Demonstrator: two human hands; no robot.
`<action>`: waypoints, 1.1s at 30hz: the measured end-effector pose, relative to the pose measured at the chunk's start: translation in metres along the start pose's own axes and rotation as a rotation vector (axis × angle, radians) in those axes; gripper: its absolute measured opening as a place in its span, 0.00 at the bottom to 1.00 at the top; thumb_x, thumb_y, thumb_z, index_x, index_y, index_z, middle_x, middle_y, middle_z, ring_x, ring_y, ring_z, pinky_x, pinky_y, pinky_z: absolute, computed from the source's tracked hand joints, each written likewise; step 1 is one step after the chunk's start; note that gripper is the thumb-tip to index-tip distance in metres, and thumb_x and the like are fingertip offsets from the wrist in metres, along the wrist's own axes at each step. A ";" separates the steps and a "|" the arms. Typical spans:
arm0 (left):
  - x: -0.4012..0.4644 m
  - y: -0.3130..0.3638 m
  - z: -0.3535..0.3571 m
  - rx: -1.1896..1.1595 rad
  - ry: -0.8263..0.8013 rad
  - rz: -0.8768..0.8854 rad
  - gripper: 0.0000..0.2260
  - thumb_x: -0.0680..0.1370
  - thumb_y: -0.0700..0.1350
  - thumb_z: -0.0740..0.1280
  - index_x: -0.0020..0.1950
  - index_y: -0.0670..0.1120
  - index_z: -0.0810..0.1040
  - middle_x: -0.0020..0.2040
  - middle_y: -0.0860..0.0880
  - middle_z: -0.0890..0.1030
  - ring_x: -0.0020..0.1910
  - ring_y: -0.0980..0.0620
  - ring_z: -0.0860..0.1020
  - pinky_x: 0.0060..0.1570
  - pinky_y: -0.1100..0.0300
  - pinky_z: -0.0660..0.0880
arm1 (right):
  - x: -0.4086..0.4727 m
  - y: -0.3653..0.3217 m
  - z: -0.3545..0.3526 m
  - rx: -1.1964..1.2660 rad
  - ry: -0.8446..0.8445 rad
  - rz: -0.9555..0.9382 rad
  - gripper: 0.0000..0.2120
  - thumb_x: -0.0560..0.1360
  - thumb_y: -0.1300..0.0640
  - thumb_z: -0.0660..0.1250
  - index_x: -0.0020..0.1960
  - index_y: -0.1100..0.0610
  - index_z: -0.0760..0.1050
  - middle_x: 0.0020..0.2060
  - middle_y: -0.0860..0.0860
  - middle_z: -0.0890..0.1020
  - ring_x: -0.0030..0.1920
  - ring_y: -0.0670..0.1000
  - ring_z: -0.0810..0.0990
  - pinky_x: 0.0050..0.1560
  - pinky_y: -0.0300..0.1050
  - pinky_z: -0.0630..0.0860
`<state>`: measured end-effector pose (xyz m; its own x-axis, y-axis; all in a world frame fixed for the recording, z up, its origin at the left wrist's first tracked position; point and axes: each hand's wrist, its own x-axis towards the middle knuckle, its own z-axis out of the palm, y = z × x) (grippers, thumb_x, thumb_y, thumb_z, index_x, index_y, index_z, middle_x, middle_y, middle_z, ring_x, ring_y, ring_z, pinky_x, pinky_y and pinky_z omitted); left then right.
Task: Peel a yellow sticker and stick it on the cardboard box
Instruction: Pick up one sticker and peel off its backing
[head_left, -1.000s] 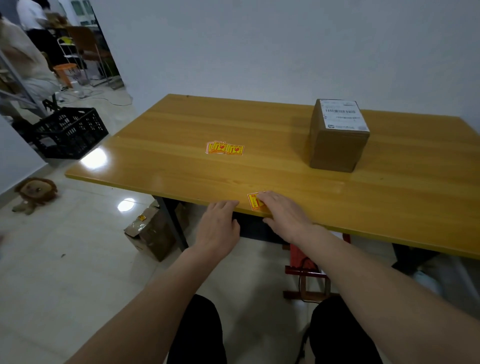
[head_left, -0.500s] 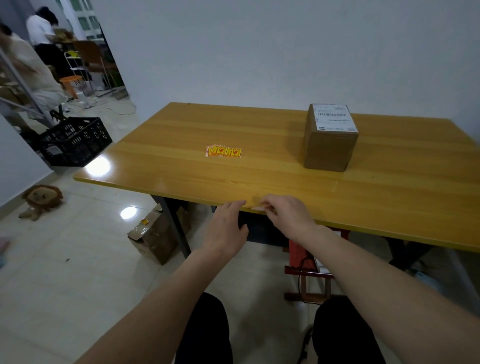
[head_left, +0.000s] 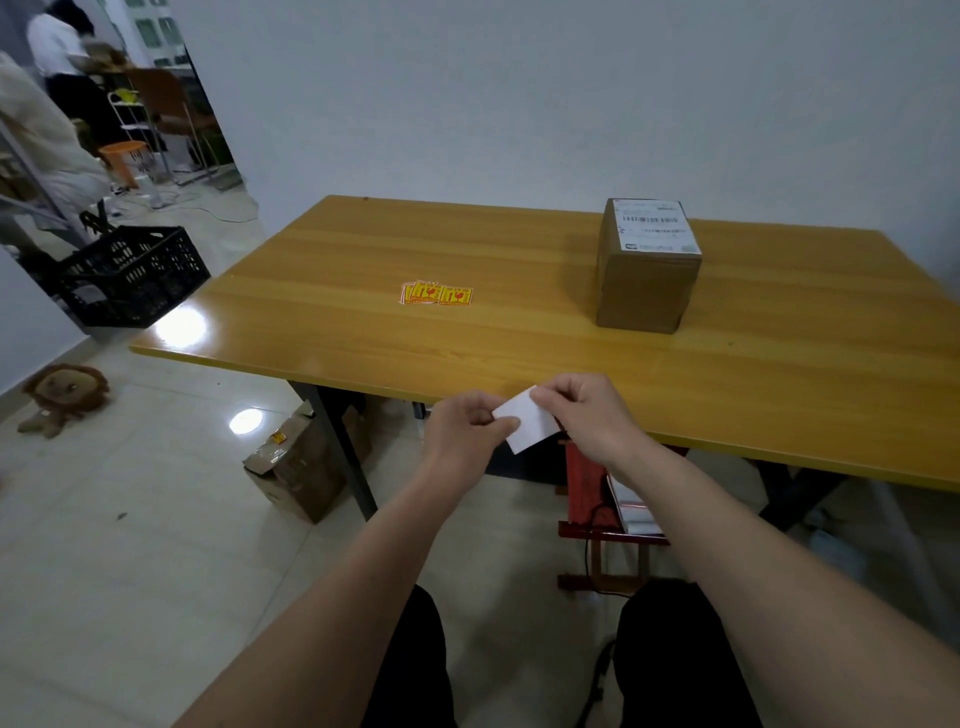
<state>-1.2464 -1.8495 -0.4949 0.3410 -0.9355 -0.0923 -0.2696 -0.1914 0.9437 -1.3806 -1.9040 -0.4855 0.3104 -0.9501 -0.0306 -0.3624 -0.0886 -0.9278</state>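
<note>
A brown cardboard box (head_left: 643, 283) with a white shipping label on top stands on the wooden table (head_left: 519, 332), to the right of centre. A small pile of yellow stickers (head_left: 437, 294) lies near the table's middle. At the front edge, just off the table, my left hand (head_left: 464, 434) and my right hand (head_left: 587, 415) both pinch one sticker sheet (head_left: 527, 421). Its white back faces me, so the yellow face is hidden.
On the floor to the left are a black crate (head_left: 132, 278) and a plush lion (head_left: 65, 392). A torn cardboard box (head_left: 296, 467) sits by the table leg, and a red stool (head_left: 597, 499) stands under the table. People stand in the far left doorway.
My hands slid the sticker sheet off the table's front edge and lifted it. It is turned over, white back up, held between both hands.
</note>
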 end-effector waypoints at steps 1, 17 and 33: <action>-0.001 0.001 0.000 0.011 -0.015 0.007 0.04 0.72 0.39 0.72 0.40 0.47 0.80 0.43 0.41 0.85 0.39 0.48 0.81 0.47 0.50 0.79 | 0.000 -0.002 0.000 0.002 -0.014 -0.006 0.09 0.77 0.60 0.65 0.40 0.58 0.79 0.34 0.47 0.77 0.37 0.45 0.74 0.43 0.41 0.70; 0.007 0.019 -0.009 0.124 0.077 0.047 0.04 0.73 0.44 0.72 0.39 0.46 0.82 0.35 0.51 0.82 0.37 0.53 0.78 0.40 0.60 0.73 | 0.003 -0.028 -0.002 -0.173 0.145 -0.196 0.05 0.75 0.62 0.66 0.42 0.56 0.80 0.31 0.44 0.73 0.33 0.42 0.69 0.38 0.40 0.66; 0.004 0.027 -0.007 0.193 0.163 0.179 0.07 0.75 0.48 0.70 0.39 0.49 0.84 0.35 0.53 0.82 0.38 0.53 0.80 0.41 0.55 0.76 | 0.002 -0.037 0.011 -0.034 0.135 -0.211 0.02 0.72 0.59 0.72 0.42 0.57 0.80 0.30 0.49 0.76 0.33 0.47 0.74 0.35 0.38 0.72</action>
<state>-1.2456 -1.8565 -0.4671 0.4081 -0.9026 0.1369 -0.4992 -0.0951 0.8612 -1.3573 -1.8991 -0.4557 0.2628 -0.9406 0.2150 -0.3321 -0.2973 -0.8952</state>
